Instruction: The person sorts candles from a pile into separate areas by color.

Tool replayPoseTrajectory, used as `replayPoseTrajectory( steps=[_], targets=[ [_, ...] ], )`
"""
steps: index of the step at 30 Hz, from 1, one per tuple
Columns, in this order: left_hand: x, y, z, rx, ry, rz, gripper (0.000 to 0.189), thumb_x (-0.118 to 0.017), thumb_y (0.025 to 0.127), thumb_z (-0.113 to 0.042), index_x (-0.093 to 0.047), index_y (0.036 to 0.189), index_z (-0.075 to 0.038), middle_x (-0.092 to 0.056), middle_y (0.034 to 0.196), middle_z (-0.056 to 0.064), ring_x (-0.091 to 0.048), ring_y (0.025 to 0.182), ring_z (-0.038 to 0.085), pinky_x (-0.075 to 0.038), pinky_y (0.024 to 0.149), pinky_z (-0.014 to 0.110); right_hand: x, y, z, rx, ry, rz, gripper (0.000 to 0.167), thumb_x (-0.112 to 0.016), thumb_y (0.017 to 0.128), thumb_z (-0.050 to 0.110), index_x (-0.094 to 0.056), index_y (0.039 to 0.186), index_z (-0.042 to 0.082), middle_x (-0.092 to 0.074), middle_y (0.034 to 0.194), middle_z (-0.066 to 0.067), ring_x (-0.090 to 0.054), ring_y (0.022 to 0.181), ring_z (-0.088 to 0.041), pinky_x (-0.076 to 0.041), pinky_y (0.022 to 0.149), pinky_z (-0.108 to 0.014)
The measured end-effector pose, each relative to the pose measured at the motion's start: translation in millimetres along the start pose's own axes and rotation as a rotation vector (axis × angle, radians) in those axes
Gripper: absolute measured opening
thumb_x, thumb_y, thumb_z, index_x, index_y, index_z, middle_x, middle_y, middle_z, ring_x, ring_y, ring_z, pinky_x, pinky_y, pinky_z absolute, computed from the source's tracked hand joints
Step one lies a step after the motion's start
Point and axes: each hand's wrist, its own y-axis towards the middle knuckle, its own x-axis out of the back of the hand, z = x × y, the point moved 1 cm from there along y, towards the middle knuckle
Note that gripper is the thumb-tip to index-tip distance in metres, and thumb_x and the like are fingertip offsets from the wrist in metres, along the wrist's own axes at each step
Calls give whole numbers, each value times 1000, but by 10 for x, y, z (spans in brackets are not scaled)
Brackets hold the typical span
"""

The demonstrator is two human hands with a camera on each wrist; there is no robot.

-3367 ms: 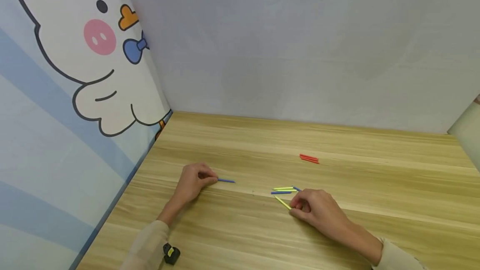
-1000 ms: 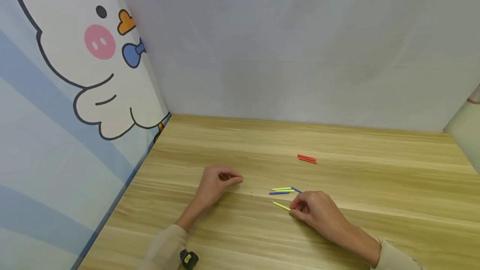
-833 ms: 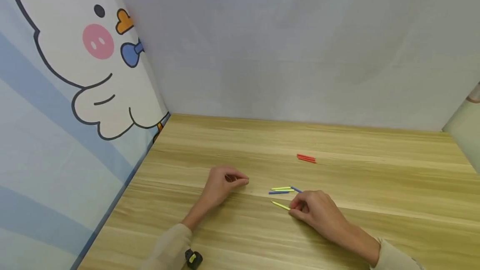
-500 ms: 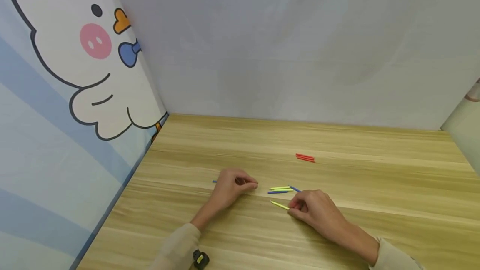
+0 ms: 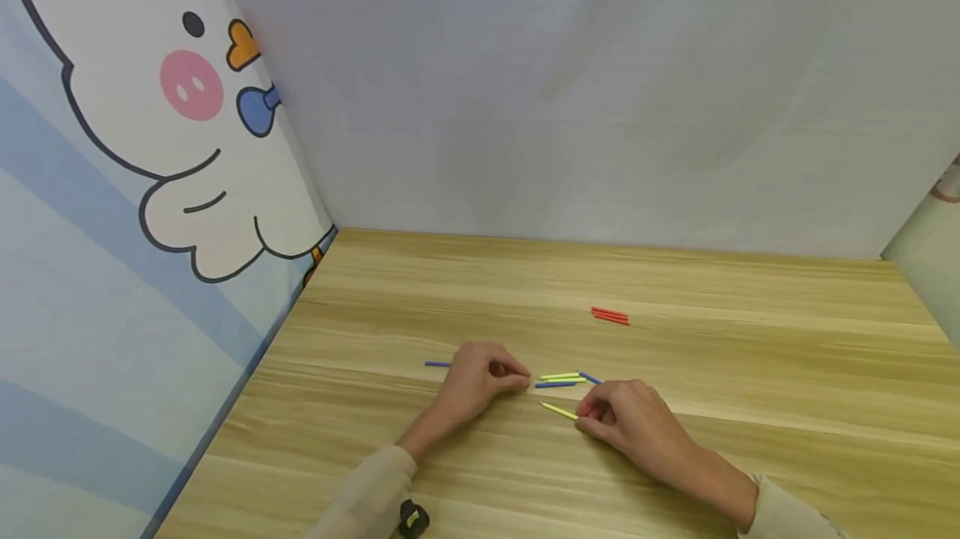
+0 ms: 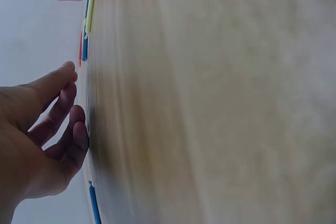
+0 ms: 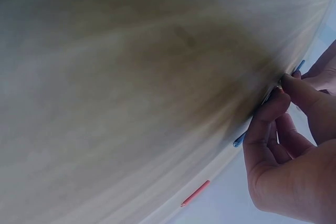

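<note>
My right hand [image 5: 637,422] pinches a thin yellow stick [image 5: 557,411] by one end between thumb and index finger; its pointed tip faces left. Just behind it lie two yellow sticks [image 5: 562,376], a blue stick [image 5: 555,385] in front of them and another blue stick [image 5: 590,377] slanting toward the right hand, partly hidden by it. My left hand [image 5: 480,381] is just left of this group, thumb and index fingertips close together, fingers loosely bent, holding nothing. A separate blue stick [image 5: 437,364] lies behind the left hand, its right end hidden; the left wrist view shows this blue stick [image 6: 94,203] too.
Several red sticks [image 5: 611,316] lie side by side farther back on the wooden table [image 5: 750,356]. A pale wall covering [image 5: 585,106] rises at the table's back edge, and a bird-printed cloth [image 5: 187,147] hangs along the left. A small black device [image 5: 413,519] sits by the left sleeve.
My left hand has let go of the blue stick, which stays on the table, and has moved right to the group. The right hand's yellow stick has turned, its tip now lower.
</note>
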Motion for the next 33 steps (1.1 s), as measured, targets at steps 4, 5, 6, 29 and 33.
replayPoseTrajectory(
  steps=[4, 5, 6, 29, 33],
  targets=[
    [-36, 5, -15, 12, 15, 13, 6, -89, 86, -21, -86, 90, -17, -74, 80, -10, -57, 68, 1, -47, 65, 23, -1, 2, -12, 0, -3, 2, 12, -86, 88, 16, -76, 85, 22, -66, 76, 19, -57, 67, 8, -50, 63, -20],
    [-47, 8, -21, 12, 21, 16, 6, -89, 86, -21, -86, 89, -17, -74, 80, -10, -56, 68, 1, -46, 65, 23, -1, 1, -15, -1, -4, 2, 12, -86, 88, 16, -76, 85, 22, -66, 76, 19, -57, 67, 8, -49, 63, -20],
    [-58, 11, -26, 10, 26, 20, 6, -89, 86, -21, -86, 90, -18, -73, 80, -10, -56, 68, 1, -46, 65, 23, -2, 1, -19, -1, -6, 1, 12, -86, 88, 16, -76, 85, 22, -66, 76, 19, -57, 67, 8, -49, 63, -20],
    [-148, 60, -59, -6, 130, 15, 4, -89, 86, -21, -85, 86, -19, -70, 77, -11, -50, 66, 0, -41, 65, 22, -24, 18, -64, 10, -4, -12, 12, -86, 87, 16, -77, 85, 22, -67, 74, 20, -57, 66, 8, -49, 62, -20],
    [-149, 58, -52, -9, 120, 10, 4, -88, 87, -21, -85, 85, -18, -70, 77, -12, -50, 66, 1, -41, 66, 23, -29, 20, -78, 15, 0, -13, 12, -87, 87, 15, -77, 85, 22, -66, 74, 20, -57, 66, 8, -49, 62, -20]
  ],
)
